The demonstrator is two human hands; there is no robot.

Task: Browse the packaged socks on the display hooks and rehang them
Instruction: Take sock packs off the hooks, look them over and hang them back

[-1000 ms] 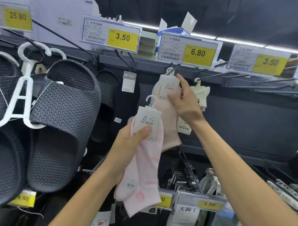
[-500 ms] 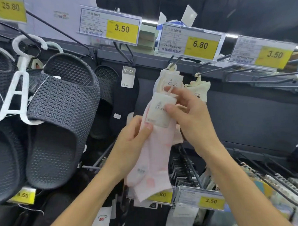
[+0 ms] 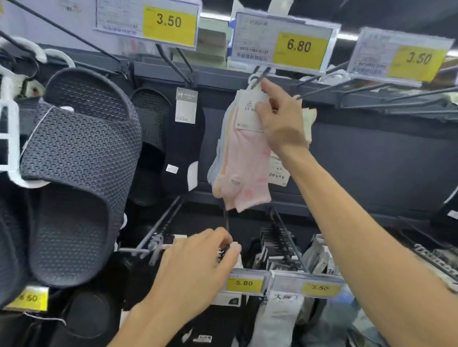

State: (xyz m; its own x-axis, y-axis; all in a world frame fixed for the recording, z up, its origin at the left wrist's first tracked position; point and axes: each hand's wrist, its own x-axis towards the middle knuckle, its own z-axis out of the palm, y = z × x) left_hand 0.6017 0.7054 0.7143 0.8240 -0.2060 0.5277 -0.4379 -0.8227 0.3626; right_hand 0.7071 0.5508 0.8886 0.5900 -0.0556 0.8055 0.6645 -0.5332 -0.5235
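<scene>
— Question about the pink socks (image 3: 246,169): where are they from your right hand (image 3: 280,120)?
— They hang straight down from it. Your fingers are curled on the white card (image 3: 247,111) at the top of the pink socks. Your index finger points up to the hook (image 3: 261,75), just under the 6.80 price tag (image 3: 282,43). I cannot tell if the hanger loop sits on the hook.
— And behind them?
— Other pale socks (image 3: 217,170) hang on the left side of your right hand, close behind the pink socks.
— Your left hand (image 3: 197,266)?
— It is low, well under the right one, beside the 5.80 tag (image 3: 244,282). Its fingers are bent at a lower hook, and dark packets (image 3: 277,254) stand just to its right. This part is blurred, so I cannot tell whether you pinch anything.
— To the left of both hands?
— Black socks (image 3: 182,155) and grey slippers (image 3: 75,172).
</scene>
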